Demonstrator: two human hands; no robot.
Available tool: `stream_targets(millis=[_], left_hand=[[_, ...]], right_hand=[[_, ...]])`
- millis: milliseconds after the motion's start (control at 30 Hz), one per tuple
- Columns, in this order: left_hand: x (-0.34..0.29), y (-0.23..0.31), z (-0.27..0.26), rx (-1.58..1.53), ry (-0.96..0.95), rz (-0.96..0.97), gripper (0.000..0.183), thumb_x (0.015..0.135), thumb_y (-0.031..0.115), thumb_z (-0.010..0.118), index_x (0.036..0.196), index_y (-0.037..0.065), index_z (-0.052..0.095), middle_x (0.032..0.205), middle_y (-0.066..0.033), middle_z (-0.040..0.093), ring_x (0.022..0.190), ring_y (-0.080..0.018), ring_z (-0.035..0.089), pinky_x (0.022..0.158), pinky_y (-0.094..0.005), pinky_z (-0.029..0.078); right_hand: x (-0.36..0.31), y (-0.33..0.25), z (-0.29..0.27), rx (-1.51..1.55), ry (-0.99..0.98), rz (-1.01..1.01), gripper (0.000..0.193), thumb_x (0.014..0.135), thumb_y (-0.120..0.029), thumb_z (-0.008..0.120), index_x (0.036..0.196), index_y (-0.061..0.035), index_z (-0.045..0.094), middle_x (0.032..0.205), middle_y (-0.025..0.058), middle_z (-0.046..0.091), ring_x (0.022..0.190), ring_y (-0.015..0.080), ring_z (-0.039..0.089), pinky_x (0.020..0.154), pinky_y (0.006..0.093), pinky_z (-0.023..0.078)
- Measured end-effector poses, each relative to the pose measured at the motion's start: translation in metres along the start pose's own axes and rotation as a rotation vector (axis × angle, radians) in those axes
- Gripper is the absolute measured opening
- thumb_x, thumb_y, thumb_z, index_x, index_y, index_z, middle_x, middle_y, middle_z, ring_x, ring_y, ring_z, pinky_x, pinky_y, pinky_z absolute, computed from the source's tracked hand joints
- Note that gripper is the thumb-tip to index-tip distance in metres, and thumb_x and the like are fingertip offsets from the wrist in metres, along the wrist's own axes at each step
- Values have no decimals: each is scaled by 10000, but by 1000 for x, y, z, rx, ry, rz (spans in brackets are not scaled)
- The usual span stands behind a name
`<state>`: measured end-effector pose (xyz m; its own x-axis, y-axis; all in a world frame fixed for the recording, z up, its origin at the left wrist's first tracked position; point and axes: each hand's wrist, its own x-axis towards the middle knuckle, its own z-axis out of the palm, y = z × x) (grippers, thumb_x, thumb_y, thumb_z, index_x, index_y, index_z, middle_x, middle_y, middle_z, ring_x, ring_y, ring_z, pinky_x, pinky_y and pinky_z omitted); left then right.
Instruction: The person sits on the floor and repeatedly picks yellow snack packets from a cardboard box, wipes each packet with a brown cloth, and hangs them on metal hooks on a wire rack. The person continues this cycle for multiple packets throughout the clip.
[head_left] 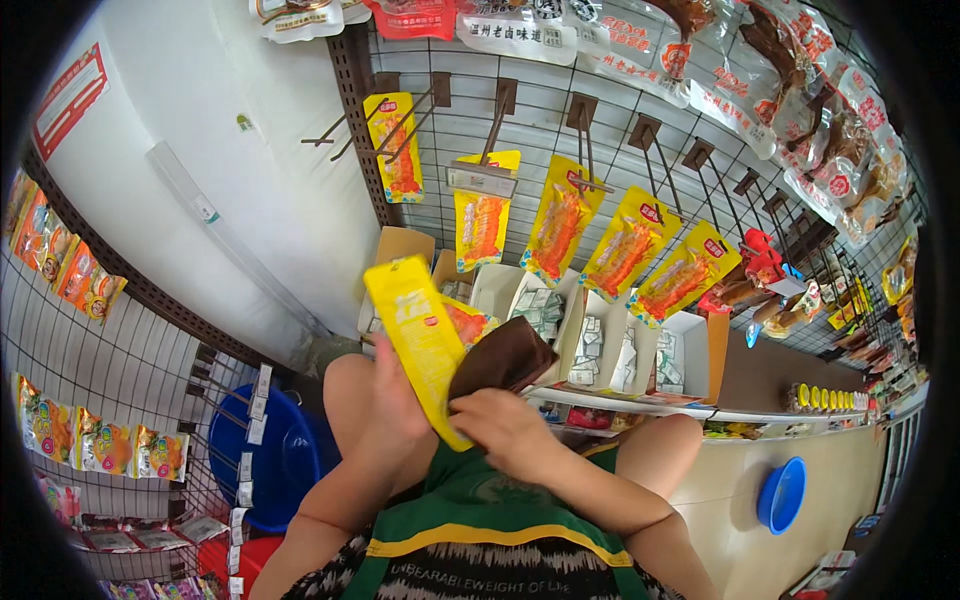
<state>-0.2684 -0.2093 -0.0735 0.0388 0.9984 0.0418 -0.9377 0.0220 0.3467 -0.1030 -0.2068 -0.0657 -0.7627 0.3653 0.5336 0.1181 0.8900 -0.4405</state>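
Observation:
My left hand (398, 402) is closed on the lower left side of a yellow snack packet (418, 335), which stands tilted with its printed plain side facing me. Against the packet's right side lies a dark brown cloth (507, 357), gripped by the closed fingers of my right hand (508, 430) near the packet's lower end. Part of another yellow and orange packet (470, 322) shows behind; whether my left hand holds that one too, I cannot tell. Both hands are above my lap, over a green apron (500, 545).
Similar yellow packets (560, 220) hang from metal hooks on a wire rack ahead. Below them stand open cardboard boxes (590, 350) of small packets on a shelf. A blue tub (262, 460) is at left, a blue basin (782, 495) on the floor at right. Clear bags (780, 80) hang overhead.

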Motion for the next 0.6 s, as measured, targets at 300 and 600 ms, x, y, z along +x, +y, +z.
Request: stream_targets(millis=[300,600], left_hand=[[1,-4,-8,94,-155,-200,775,859,651,200,1386,84,229,1339,-207,370,1201,-323,418,952,-494,377],[-35,-28,-17,450,-49,-174,489,959,299,347,1386,98,220,1329,-115,379,1201,-209,410,975,-343,349]], right_hand=[[15,-8,13,291,-41,-39,516,614,-5,617,1120,-1,518,1167,149,499,1071,325,483,920,383,409],[57,27,-23,-60,215,-10,426,645,-5,689,1044,-24,541,1081,148,548,982,331,537,847,390,438]])
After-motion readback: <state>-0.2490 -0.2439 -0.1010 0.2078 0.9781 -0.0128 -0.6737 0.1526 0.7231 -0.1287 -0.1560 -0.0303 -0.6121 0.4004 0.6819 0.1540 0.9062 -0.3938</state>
